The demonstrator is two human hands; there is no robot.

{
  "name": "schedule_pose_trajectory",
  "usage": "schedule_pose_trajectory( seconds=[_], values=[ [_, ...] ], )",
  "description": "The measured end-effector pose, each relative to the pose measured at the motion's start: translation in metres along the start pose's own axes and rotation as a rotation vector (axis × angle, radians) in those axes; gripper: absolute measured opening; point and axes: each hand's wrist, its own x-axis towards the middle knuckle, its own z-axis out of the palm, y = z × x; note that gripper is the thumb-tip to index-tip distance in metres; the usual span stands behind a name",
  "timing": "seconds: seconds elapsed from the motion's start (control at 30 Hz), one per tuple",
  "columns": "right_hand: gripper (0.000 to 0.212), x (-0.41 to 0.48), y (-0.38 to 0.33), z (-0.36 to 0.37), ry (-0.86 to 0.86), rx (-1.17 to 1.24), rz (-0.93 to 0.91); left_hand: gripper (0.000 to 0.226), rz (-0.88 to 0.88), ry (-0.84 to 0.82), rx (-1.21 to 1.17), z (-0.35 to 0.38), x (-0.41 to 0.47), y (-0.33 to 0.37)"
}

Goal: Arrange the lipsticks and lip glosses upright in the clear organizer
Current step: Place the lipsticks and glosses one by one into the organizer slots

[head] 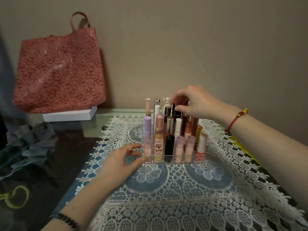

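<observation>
Organizer [180, 162]: clear, glossy hard plastic. Black lipstick [169, 147], front row: glossy shell. Gold tube [198, 132]: bright metallic finish. Lace cloth [183, 197]: white openwork textile, matt. Bench [70, 147]: dark, smooth, reflective top. Bag [60, 69], far left edge: pink floral pattern, slight sheen. Box [70, 115]: matt white.

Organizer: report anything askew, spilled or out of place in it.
Nothing spilled or damaged. The orange-and-white tube at the front right corner of the organizer leans a little rightward; the rest stand upright. The right hand pinches a dark tube in the back row.
</observation>
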Motion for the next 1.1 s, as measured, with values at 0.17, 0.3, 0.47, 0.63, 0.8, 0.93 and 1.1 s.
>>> schedule_pose_trajectory(
  seconds=[0.17,0.3,0.47,0.63,0.8,0.93,1.1],
  values=[
    [0.014,0.0,0.001,-0.001,0.006,0.004,-0.014,0.046,-0.002,0.002,0.008,0.0,0.0,0.0],
    [0.013,0.0,0.003,-0.001,0.015,0.015,-0.006,0.046,0.002,0.006,0.01,0.0,0.0,0.0],
    [0.014,-0.001,0.004,-0.002,0.03,0.0,0.002,0.046,0.007,0.001,0.01,-0.001,0.0,0.0],
    [0.015,-0.001,0.004,-0.004,0.051,0.003,0.016,0.046,-0.008,-0.002,0.001,0.0,0.0,0.001],
    [0.014,-0.002,-0.001,-0.013,0.135,0.068,0.009,0.045,-0.016,-0.003,-0.016,0.0,0.0,0.001],
    [0.014,-0.003,0.0,-0.024,0.147,0.05,0.003,0.045,-0.017,-0.007,-0.018,0.0,0.0,0.001],
    [0.014,-0.008,0.011,-0.025,-0.008,-0.099,0.041,0.045,-0.028,-0.006,-0.033,0.0,-0.001,0.002]
  ],
)
